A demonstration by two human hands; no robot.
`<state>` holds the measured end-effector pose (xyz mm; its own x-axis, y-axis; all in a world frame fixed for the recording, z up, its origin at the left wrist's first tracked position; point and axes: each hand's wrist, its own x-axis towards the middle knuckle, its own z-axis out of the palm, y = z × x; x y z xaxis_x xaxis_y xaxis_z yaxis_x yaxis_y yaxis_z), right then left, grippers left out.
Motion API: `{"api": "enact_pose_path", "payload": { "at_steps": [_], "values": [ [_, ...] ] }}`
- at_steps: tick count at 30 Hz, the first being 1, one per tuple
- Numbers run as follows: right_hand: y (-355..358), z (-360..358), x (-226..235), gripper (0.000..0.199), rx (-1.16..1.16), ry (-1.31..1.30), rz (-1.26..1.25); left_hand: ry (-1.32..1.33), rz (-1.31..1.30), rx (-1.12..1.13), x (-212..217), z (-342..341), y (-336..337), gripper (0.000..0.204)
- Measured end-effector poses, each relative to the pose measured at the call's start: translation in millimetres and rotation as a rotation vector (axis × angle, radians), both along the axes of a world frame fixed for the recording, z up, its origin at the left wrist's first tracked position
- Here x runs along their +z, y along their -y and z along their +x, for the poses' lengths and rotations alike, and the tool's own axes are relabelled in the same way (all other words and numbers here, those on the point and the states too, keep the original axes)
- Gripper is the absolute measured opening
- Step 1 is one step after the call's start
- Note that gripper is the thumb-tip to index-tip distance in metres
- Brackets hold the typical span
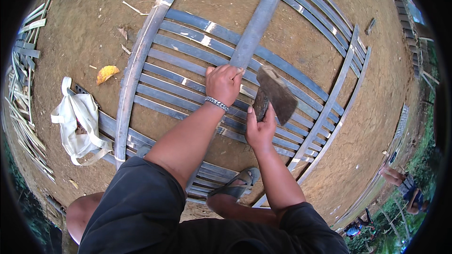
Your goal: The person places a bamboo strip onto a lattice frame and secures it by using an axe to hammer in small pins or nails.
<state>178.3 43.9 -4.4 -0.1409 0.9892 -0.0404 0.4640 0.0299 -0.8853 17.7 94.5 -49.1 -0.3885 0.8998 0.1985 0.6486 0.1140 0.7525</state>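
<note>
Brown earth underfoot, and across its middle lies a slatted bamboo frame! Its middle rail slants away to the far right. White bag near the earth's left edge. Now the blocky tool: just right of the rail, above the slats, its head angled against the rail's line. Right hand, the nearer, grasps it; left hand clenches the rail.

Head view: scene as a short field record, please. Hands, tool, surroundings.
left hand: closed on the middle pole
right hand: holding an axe-like tool, dark broad head
under both: grey slats
beyond left pole: white bag, yellow leaf
tool-slat contact: cannot tell
</note>
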Motion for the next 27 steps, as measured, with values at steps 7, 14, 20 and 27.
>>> {"api": "enact_pose_path", "payload": {
  "at_steps": [7, 14, 20, 27],
  "values": [
    [-13.8, -5.9, 25.9, 0.059, -0.013, 0.151, -0.117, 0.002, -0.015, -0.015, -1.5, -1.2, 1.1, 0.004],
    [-17.6, -12.8, 29.4, 0.055, 0.033, 0.177, -0.206, -0.093, -0.023, 0.02, 1.0, -5.6, 32.7, 0.024],
    [2.2, -15.5, 1.7, 0.037, -0.055, 0.033, 0.056, -0.172, 0.008, -0.058, 0.9, -7.3, 47.9, 0.019],
    [4.9, -19.6, 11.2, 0.038, -0.162, -0.082, -0.066, -0.137, 0.007, -0.069, 0.7, -8.8, 47.9, 0.019]
  ]
}}
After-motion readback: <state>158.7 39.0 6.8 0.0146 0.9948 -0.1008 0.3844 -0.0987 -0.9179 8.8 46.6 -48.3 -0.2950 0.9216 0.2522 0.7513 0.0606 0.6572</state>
